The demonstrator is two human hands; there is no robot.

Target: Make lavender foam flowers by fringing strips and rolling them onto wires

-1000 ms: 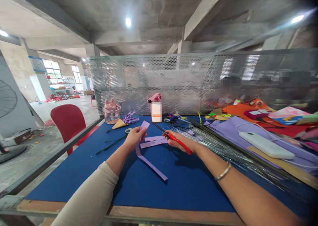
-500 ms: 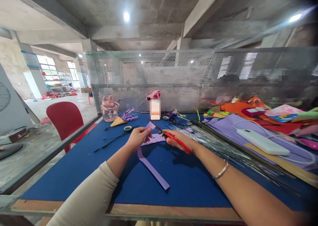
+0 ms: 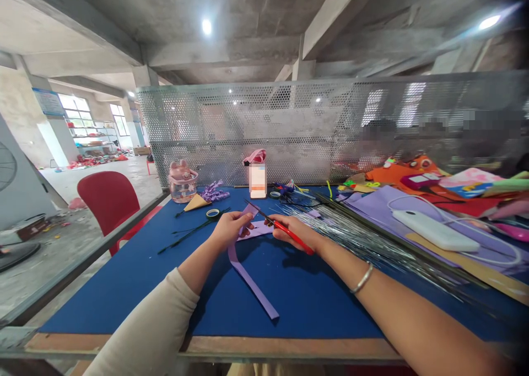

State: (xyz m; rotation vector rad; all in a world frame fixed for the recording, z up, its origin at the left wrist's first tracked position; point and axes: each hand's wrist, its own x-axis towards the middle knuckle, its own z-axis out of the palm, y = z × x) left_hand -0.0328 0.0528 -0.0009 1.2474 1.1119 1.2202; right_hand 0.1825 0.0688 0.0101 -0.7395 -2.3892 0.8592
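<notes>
The left hand (image 3: 229,230) pinches the upper end of the purple paper strip (image 3: 248,277), whose length trails toward the person over the counter (image 3: 124,288), while the right hand (image 3: 295,234), just beside it, grips red-handled scissors (image 3: 275,225) with blades pointing at that pinched end.

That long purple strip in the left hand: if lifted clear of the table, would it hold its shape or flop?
Probably flop: the purple strip already droops from the left hand and trails across the blue table in a bend. It looks thin and flat, so likely very light. It seems easy to crease, since the red scissors meet it near the fingers.
</notes>
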